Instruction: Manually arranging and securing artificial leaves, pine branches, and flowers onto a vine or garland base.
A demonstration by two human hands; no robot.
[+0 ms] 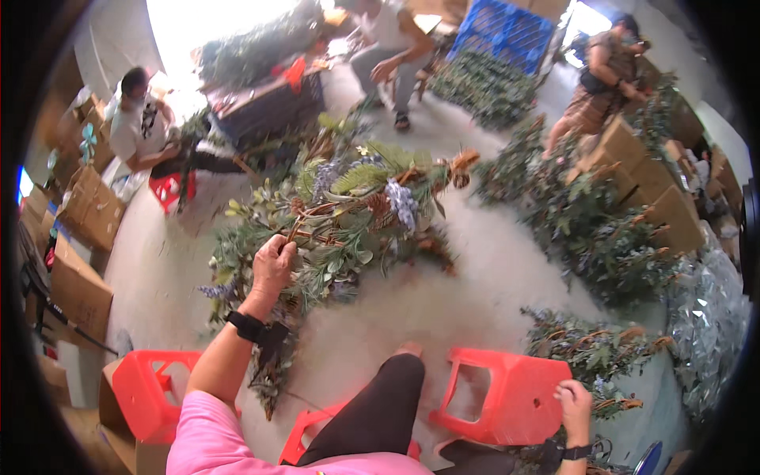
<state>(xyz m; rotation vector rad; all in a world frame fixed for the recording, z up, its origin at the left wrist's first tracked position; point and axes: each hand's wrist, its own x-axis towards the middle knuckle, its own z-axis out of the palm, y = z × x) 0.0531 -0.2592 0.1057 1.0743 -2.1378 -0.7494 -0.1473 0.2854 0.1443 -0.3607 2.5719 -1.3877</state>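
My left hand (pixel 273 263) is closed around the brown stem of an artificial floral garland (pixel 340 214). The raised garland has green leaves, fern fronds, pinecones and pale purple flowers, and its lower strands hang below my wrist. At the lower right, my right hand (pixel 575 402) is beside the edge of an overturned red plastic stool (pixel 518 400). Its fingers are loosely bent and slightly apart, with nothing visible in them. Whether they touch the stool is not clear. More garlands (pixel 590 348) lie just beyond that hand.
Another red stool (pixel 146 396) stands at my left. Piled garlands (pixel 602 237) and clear plastic wrapping (pixel 708 324) line the right side. Cardboard boxes (pixel 83 293) stack up at the left. A seated person (pixel 142 131) and two more people are farther back, near a blue pallet (pixel 507 36).
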